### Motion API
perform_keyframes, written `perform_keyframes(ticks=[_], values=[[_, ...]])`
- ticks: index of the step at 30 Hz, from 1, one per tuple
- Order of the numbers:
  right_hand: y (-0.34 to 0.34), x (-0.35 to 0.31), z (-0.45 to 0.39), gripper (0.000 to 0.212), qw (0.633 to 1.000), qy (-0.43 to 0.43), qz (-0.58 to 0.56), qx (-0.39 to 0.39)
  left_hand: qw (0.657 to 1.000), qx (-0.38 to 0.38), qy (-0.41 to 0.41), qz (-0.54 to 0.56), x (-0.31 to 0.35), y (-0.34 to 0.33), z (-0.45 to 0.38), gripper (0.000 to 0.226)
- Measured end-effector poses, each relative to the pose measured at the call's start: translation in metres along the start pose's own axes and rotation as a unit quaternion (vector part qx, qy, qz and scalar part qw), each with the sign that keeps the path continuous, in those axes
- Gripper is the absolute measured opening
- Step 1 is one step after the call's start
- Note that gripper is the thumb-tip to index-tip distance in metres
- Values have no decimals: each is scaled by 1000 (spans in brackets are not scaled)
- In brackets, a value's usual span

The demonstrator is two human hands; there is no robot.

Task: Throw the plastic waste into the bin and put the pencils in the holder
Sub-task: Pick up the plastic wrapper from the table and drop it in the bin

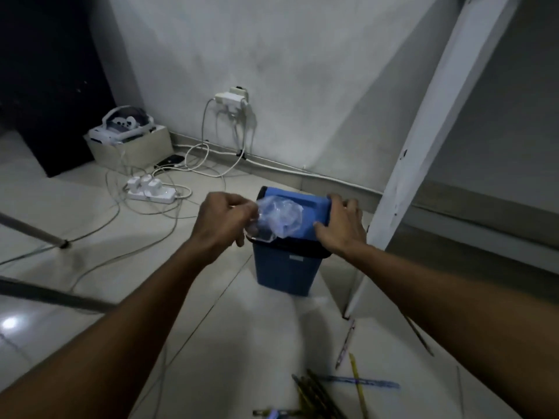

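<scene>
A small blue bin [286, 267] with a black rim stands on the tiled floor, its blue swing lid [311, 204] tilted. My right hand [341, 225] rests on the lid's right side, fingers spread over its edge. My left hand [222, 220] grips a crumpled clear plastic wrapper [278, 219] right at the bin's opening. Several pencils [320, 394] lie scattered on the floor at the bottom, in front of the bin. No pencil holder is in view.
A white table leg [423, 152] slants down just right of the bin. A power strip [151, 192] with chargers and loose white cables [193, 164] lies on the floor to the left. A box with a white headset [127, 128] stands by the wall. Thin dark legs [36, 234] cross the left edge.
</scene>
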State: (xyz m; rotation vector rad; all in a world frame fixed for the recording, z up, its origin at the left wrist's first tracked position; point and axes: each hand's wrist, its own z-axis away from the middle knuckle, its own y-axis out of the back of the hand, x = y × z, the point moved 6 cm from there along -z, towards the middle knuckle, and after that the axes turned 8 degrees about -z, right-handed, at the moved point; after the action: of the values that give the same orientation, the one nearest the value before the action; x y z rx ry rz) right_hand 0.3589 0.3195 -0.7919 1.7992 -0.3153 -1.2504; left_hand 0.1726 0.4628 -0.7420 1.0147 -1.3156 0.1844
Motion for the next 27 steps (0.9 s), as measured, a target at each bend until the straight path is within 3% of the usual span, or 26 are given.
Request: perform_keyframes(ticks=[4,11,16,22,27], values=[[-14,33,-2,82,987,-110,-113,27,998,7,39,56,-15,-4,-6,17],[-33,42,-17,86,973,-83,-213,31,994,16,54,98,-23,-5,-21,13],[-36,46,-25,79,981,-64,-170,66,992,19,69,108,-19,-9,-38,10],[-29,50,-36,71,990,-64,-111,62,984,33,140,107,-29,-35,-51,14],[-28,52,-39,92,992,-24,-121,22,971,24,205,124,-42,-69,-58,10]])
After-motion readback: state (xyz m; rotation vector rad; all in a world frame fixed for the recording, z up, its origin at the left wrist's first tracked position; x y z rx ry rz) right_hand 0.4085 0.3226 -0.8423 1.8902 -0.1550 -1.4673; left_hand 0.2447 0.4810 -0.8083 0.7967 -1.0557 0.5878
